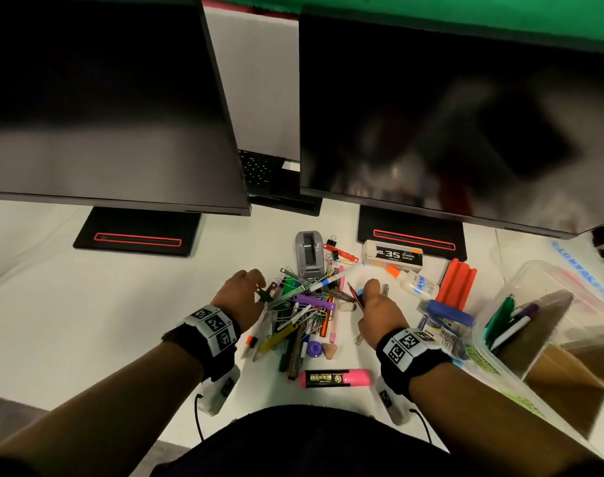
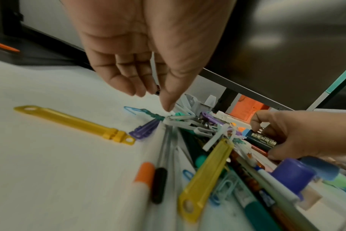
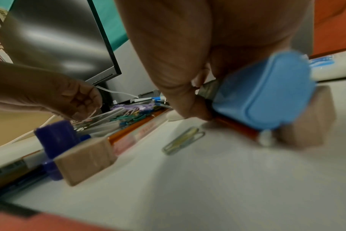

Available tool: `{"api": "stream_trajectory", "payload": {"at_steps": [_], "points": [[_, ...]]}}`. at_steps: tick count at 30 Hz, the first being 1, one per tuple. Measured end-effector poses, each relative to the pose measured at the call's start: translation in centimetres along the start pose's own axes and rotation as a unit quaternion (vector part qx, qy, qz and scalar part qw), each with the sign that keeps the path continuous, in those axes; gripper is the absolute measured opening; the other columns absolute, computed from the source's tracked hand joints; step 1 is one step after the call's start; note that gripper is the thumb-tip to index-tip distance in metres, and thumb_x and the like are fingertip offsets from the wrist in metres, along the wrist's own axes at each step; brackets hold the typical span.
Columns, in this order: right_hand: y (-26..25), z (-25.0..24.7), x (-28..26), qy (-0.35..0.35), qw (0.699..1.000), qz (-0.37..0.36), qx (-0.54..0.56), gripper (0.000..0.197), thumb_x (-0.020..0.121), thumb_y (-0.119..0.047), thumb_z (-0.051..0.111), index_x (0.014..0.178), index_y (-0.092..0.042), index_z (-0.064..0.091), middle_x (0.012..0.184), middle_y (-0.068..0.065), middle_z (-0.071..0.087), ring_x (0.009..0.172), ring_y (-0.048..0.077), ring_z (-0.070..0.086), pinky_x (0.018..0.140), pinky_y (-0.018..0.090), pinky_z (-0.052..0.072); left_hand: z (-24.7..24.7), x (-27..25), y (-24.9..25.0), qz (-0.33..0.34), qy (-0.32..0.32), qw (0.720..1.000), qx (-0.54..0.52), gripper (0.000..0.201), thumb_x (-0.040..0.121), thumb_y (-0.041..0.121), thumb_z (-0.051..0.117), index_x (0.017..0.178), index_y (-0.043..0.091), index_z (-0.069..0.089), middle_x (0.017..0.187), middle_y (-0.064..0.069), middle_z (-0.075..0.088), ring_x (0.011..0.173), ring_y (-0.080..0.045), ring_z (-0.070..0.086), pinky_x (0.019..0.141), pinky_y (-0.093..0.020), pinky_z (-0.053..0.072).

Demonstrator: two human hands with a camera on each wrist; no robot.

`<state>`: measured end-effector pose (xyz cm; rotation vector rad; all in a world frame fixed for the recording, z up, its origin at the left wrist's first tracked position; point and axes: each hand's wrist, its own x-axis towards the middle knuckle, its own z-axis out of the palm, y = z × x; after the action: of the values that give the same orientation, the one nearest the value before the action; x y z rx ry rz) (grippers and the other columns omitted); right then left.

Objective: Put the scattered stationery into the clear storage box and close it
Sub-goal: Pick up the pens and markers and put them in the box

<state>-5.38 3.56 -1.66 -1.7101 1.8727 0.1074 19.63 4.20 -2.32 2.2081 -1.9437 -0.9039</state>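
Nearest, bottom centre: pink highlighter (image 1: 335,378) flat on white counter (image 1: 87,304), just beyond it a tangled stationery pile (image 1: 304,304) of pens, paper clips and plastic fasteners. Left hand (image 1: 240,299) at pile's left edge, grip apart, fingers loosely curled with nothing between them, thumb tip down on the clips. Right hand (image 1: 379,311) at pile's right edge, grip clamped on blue-capped highlighter (image 3: 265,92), a red pen pinched along with it. Clear storage box (image 1: 548,325) at far right, tilted, lid not on, only 3 or so pens inside. Judged early: most of pile untouched, closing not yet possible. Still loose: tape dispenser (image 1: 309,253), staple box (image 1: 393,254), glue bottle (image 1: 415,282), orange block (image 1: 457,282), blue-lidded clip tub (image 1: 446,321) between right hand and box, likely in the way. 2 dark monitors (image 1: 104,98) overhang far side.
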Motion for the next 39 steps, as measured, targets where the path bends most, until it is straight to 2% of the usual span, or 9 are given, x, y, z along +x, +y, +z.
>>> {"api": "stream_trajectory", "payload": {"at_steps": [3,7,13,19,25,28,32,36,39], "points": [[-0.4,-0.9,0.2,0.012,0.998,0.032,0.059,0.043,0.083,-0.003,0.052,0.120,-0.012,0.031,0.098,0.015,0.063,0.092,0.033,0.064,0.077,0.036,0.051,0.3,-0.3,-0.4,-0.046,-0.051,0.997,0.047,0.028,0.084,0.029,0.059,0.107,0.014,0.053,0.108,-0.008,0.064,0.097,-0.026,0.061,0.079,-0.031,0.047],[-1.0,-1.9,1.2,0.053,0.990,0.042,0.124,0.059,0.082,-0.003,0.055,0.134,-0.010,0.028,0.109,0.017,0.063,0.100,0.034,0.062,0.083,0.035,0.050,0.8,-0.4,-0.1,-0.059,-0.090,0.989,0.100,0.026,0.085,0.030,0.055,0.102,0.010,0.057,0.111,-0.010,0.064,0.103,-0.029,0.060,0.079,-0.031,0.046],[-2.2,-2.1,3.1,0.053,0.995,-0.080,-0.007,0.030,0.083,0.000,0.055,0.113,-0.002,0.056,0.118,0.015,0.053,0.107,0.029,0.055,0.093,0.030,0.044,0.9,0.0,1.0,-0.053,-0.110,0.986,0.112,0.024,0.083,0.021,0.055,0.105,0.012,0.059,0.109,-0.009,0.064,0.102,-0.027,0.061,0.071,-0.027,0.041],[-2.5,-1.7,3.7,0.020,0.988,-0.143,-0.052,0.031,0.088,-0.004,0.049,0.118,-0.007,0.056,0.119,0.015,0.059,0.110,0.030,0.055,0.092,0.031,0.043,1.4,0.3,1.6,-0.049,-0.094,0.991,0.086,0.032,0.084,0.031,0.053,0.110,0.014,0.057,0.111,-0.009,0.063,0.102,-0.027,0.062,0.078,-0.029,0.048],[-0.9,-2.0,3.1,-0.028,0.988,-0.118,-0.095,0.023,0.085,-0.007,0.052,0.107,-0.008,0.059,0.107,0.015,0.064,0.101,0.030,0.057,0.082,0.032,0.045,1.4,0.6,2.1,-0.059,-0.109,0.990,0.063,0.028,0.085,0.024,0.054,0.110,0.011,0.054,0.111,-0.009,0.064,0.102,-0.027,0.061,0.074,-0.027,0.044],[-0.4,-2.4,2.3,-0.027,0.994,-0.087,-0.061,0.018,0.082,-0.012,0.058,0.099,-0.010,0.057,0.100,0.012,0.064,0.094,0.029,0.059,0.069,0.028,0.041,1.7,0.9,2.0,-0.067,-0.110,0.991,0.036,0.029,0.084,0.025,0.055,0.109,0.012,0.053,0.111,-0.009,0.062,0.093,-0.025,0.058,0.075,-0.028,0.046],[-0.6,-2.8,1.4,-0.005,1.000,-0.019,0.012,0.012,0.084,-0.017,0.057,0.086,-0.015,0.045,0.086,0.007,0.053,0.079,0.025,0.051,0.066,0.026,0.035,2.1,0.8,2.3,-0.059,-0.097,0.993,0.034,0.026,0.086,0.025,0.055,0.107,0.009,0.053,0.109,-0.010,0.063,0.087,-0.024,0.055,0.071,-0.027,0.043],[-1.8,-1.5,1.0,-0.048,0.998,-0.012,0.032,0.016,0.086,-0.025,0.059,0.086,-0.014,0.048,0.086,0.008,0.057,0.077,0.026,0.055,0.066,0.031,0.045,2.2,0.5,2.5,-0.038,-0.081,0.994,0.063,0.023,0.090,0.024,0.051,0.109,0.010,0.053,0.111,-0.011,0.063,0.101,-0.027,0.060,0.080,-0.030,0.046],[-2.9,-0.2,0.6,-0.065,0.998,-0.014,0.018,0.025,0.084,-0.026,0.063,0.102,-0.008,0.058,0.100,0.014,0.066,0.089,0.030,0.065,0.069,0.032,0.051,2.2,0.3,2.6,-0.023,-0.078,0.993,0.085,0.025,0.092,0.026,0.049,0.113,0.012,0.051,0.114,-0.011,0.062,0.104,-0.027,0.060,0.087,-0.034,0.048]]}}
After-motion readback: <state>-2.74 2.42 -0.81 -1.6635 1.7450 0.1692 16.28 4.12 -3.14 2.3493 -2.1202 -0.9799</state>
